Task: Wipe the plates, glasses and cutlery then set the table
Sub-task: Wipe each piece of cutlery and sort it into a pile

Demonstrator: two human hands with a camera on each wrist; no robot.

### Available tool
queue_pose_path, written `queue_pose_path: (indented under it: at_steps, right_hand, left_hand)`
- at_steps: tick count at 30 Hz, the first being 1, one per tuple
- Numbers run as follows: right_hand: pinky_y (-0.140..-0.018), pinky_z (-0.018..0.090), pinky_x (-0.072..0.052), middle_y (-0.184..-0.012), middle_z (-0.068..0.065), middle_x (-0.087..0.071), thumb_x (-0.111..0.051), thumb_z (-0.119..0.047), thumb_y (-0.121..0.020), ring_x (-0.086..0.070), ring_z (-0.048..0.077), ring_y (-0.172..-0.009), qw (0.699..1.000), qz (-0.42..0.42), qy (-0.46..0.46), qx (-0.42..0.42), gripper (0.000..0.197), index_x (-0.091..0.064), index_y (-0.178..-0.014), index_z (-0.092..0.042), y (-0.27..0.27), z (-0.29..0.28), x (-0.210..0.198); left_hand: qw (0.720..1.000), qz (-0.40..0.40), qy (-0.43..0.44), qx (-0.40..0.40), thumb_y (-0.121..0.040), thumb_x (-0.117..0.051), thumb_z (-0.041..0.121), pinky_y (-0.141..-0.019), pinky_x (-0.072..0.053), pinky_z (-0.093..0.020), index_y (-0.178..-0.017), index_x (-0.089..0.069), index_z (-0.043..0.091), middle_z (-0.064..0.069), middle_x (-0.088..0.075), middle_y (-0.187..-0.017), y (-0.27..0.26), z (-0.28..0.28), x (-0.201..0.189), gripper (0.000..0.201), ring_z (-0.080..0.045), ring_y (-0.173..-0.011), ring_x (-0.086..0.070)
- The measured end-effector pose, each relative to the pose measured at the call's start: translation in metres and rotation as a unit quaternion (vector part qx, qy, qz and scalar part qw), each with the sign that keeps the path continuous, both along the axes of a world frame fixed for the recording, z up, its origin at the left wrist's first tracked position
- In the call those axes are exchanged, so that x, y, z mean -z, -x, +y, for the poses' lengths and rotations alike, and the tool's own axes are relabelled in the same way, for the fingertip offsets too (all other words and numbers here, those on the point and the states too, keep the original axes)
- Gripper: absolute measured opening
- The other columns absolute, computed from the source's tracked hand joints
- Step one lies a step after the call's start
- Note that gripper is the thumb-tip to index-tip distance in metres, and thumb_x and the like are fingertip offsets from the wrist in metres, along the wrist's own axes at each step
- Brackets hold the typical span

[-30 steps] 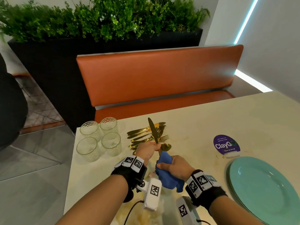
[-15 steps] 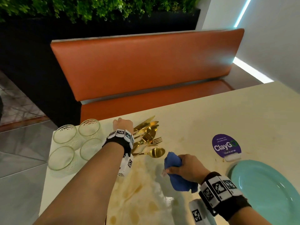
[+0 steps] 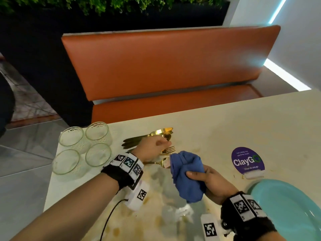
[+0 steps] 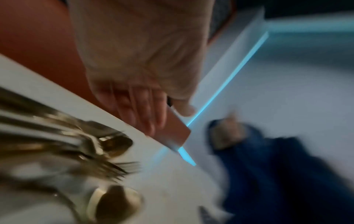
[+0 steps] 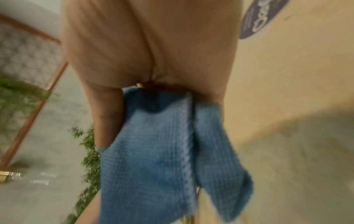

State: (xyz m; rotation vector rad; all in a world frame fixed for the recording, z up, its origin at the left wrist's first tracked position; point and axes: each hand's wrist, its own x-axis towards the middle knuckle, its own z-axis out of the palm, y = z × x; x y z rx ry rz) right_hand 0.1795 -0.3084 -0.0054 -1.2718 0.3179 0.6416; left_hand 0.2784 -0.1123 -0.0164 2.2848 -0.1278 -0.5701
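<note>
I see one table [image 3: 217, 126], pale and stained, with one orange bench [image 3: 165, 66] behind its far edge. One teal plate [image 3: 291, 211] lies flat at the table's near right corner; whether more are stacked under it I cannot tell. Four glasses [image 3: 81, 148] stand upright in a two-by-two block at the far left corner, close together. One blue cloth [image 3: 186, 174] is bunched in my right hand [image 3: 213, 180], fingers and thumb clenched round it; the wrist view shows its folds hanging down from the fist, long axis running away from the palm. One purple round sticker [image 3: 247, 160] lies between cloth and plate, nearer the plate.

The gold cutlery [image 3: 161, 134] lies in one loose heap just right of the glasses, the pieces roughly parallel, long axes running left to right across the table, heads pointing right. I can pick out knife blades at the far side, one fork [image 3: 169, 150] with tines to the right, and a piece poking out beside the cloth's far edge; the full count is hidden under my left hand [image 3: 152, 146]. That hand hovers over the heap; its wrist view, blurred, shows fingers extended and loose, gripping nothing.
</note>
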Motion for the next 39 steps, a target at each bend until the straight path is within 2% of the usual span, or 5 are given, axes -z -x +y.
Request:
queue_pose_path:
  at_steps: [3, 8, 24, 29, 39]
  right_hand:
    - [-0.071, 0.034, -0.057, -0.102, 0.018, -0.07, -0.09, -0.033, -0.043, -0.069, 0.027, -0.089, 0.993, -0.008, -0.117, 0.003, 0.07, -0.069, -0.104, -0.004, 0.007, 0.009, -0.001]
    - [-0.084, 0.034, -0.054, -0.117, 0.014, -0.066, -0.063, -0.062, -0.07, -0.064, 0.027, -0.106, 0.993, -0.04, -0.104, 0.024, 0.062, -0.067, -0.112, -0.017, 0.027, 0.036, -0.014]
    - [-0.062, 0.033, -0.046, -0.079, 0.014, -0.064, -0.055, 0.011, -0.08, -0.057, 0.029, -0.074, 0.971, -0.15, 0.177, 0.064, 0.02, -0.063, -0.077, -0.007, 0.159, 0.104, -0.014]
    - [-0.066, 0.023, -0.049, -0.072, 0.003, -0.068, -0.064, 0.004, -0.073, -0.061, 0.013, -0.071, 0.916, -0.21, 0.295, -0.175, 0.021, -0.068, -0.063, -0.014, 0.18, 0.155, -0.039]
    - [-0.072, 0.028, -0.047, -0.092, 0.01, -0.063, -0.08, -0.016, -0.043, -0.059, 0.02, -0.084, 0.905, -0.09, 0.211, -0.359, 0.059, -0.058, -0.098, -0.017, 0.203, 0.175, -0.046]
  left_hand:
    - [0.957, 0.169, 0.236, 0.024, -0.088, -0.055, 0.041, -0.092, -0.047, -0.025, -0.106, -0.064, 0.017, -0.002, -0.067, -0.108, 0.049, -0.009, -0.023, 0.032, -0.013, -0.1, -0.061]
    - [0.977, 0.035, 0.2, -0.062, -0.085, -0.067, 0.016, -0.069, -0.046, -0.027, -0.082, -0.058, 0.015, 0.0, -0.06, -0.077, 0.087, -0.002, -0.034, 0.009, -0.012, -0.073, -0.056]
    - [0.978, 0.089, 0.139, -0.129, -0.078, -0.056, 0.0, -0.05, -0.037, -0.023, -0.078, -0.048, 0.021, -0.004, -0.053, -0.069, 0.253, 0.132, -0.043, 0.023, -0.018, -0.063, -0.047]
    - [0.999, 0.03, 0.022, 0.006, -0.067, -0.082, 0.023, -0.099, -0.043, -0.031, -0.126, -0.044, 0.027, 0.003, -0.051, -0.126, 0.3, 0.154, -0.048, 0.07, -0.012, -0.113, -0.046]
    - [0.998, 0.048, 0.033, -0.006, -0.076, -0.075, 0.019, -0.068, -0.044, -0.023, -0.116, -0.057, 0.016, 0.0, -0.058, -0.084, 0.34, 0.163, -0.049, 0.043, -0.013, -0.077, -0.055]
